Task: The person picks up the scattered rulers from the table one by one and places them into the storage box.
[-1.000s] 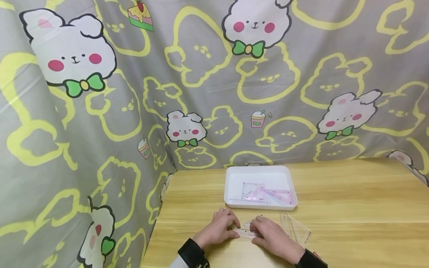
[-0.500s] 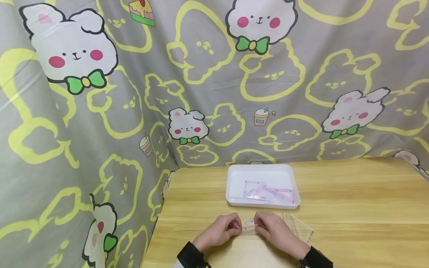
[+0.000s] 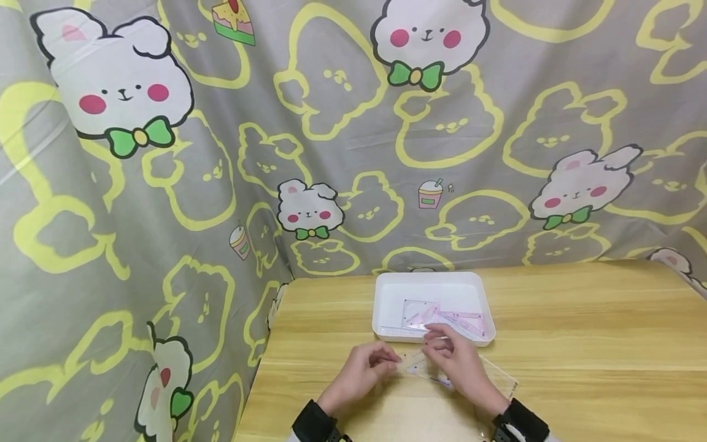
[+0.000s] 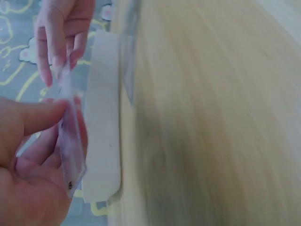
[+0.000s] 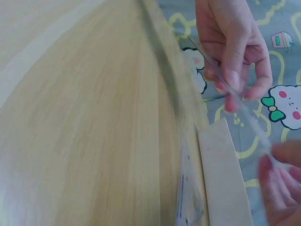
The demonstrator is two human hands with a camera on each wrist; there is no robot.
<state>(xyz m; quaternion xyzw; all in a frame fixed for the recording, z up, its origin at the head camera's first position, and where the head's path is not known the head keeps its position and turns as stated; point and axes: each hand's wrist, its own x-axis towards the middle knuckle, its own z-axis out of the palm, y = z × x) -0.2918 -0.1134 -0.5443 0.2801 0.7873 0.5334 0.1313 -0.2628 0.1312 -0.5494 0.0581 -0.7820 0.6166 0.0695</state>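
Note:
A clear, narrow ruler [image 5: 251, 120] is held above the table between both hands. My left hand [image 3: 361, 371] pinches one end between thumb and fingers; in the left wrist view the ruler's near end [image 4: 73, 165] sticks out past the thumb. The fingertips of my right hand [image 3: 458, 365] pinch the other end, somewhat blurred in the right wrist view. Below them on the table lies a clear set square [image 3: 428, 371], partly covered by the right hand. A second clear set square [image 3: 505, 377] lies to the right, partly behind the right wrist.
Behind the hands stands a white tray [image 3: 377, 307] with a clear square piece [image 3: 411, 310] and several pink and clear drawing tools in it. Patterned grey curtain [image 3: 353, 147] hangs behind and to the left of the wooden table [image 3: 596, 356].
The ruler has risen from the tabletop and tilted. My right hand has moved forward and up, nearer the tray. More of the set square beneath now shows.

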